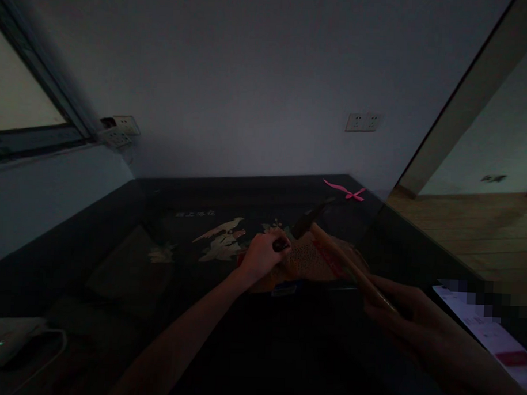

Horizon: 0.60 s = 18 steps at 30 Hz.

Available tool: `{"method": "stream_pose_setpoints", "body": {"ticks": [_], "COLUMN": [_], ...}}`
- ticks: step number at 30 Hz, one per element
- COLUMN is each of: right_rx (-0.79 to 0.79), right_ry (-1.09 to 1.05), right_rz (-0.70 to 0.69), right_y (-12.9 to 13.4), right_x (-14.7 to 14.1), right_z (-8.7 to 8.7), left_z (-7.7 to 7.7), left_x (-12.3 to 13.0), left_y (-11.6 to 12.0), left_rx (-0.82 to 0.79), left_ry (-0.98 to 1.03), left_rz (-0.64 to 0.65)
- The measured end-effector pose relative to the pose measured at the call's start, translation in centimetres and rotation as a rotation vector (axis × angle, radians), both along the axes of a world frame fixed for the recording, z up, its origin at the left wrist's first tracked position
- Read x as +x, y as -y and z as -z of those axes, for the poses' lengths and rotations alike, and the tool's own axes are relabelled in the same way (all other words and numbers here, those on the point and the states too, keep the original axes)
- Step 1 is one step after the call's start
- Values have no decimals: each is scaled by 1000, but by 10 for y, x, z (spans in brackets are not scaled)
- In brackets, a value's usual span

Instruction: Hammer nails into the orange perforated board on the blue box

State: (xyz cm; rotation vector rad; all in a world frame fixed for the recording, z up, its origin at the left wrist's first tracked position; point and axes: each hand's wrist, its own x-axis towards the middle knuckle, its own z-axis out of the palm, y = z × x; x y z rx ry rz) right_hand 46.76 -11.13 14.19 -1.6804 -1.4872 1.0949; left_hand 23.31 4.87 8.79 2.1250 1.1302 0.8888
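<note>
My right hand (398, 309) is closed round the wooden handle of a hammer (348, 261), near the lower end. Its dark metal head tilts up over the table, just right of my left hand (265, 252). The fingers of that left hand are curled together in a pinch round a small dark roundish thing (281, 245), too dim to name. Beneath lies a flat orange-tan package (311, 261) with a dotted print and a red band. My left hand covers part of it, and the hammer crosses above its right side.
The dark glossy table (194, 201) carries a bird-and-flower picture (221, 242). A pink ribbon (354, 195) lies at the back right. A lit phone (483, 329) lies at the right, and a white device with a cable (10, 339) at the left. Wall sockets (362, 122) sit behind.
</note>
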Motion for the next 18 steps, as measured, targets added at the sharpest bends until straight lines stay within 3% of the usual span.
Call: {"method": "stream_pose_setpoints", "body": {"ticks": [6,12,18], "right_rx": [91,134,172], "right_ry": [-78,-399,-686], "right_rz": [41,328,197], "right_y": [-1,24,40], "right_x": [-12,-14,-22], "right_z": [13,29,40], "left_z": [-1,9,4], "left_x": [0,1,1], "left_y": [2,-5,-4], "left_rx": [-6,28,19], "left_ry": [68,136,168], "left_rz": [18,44,103]}}
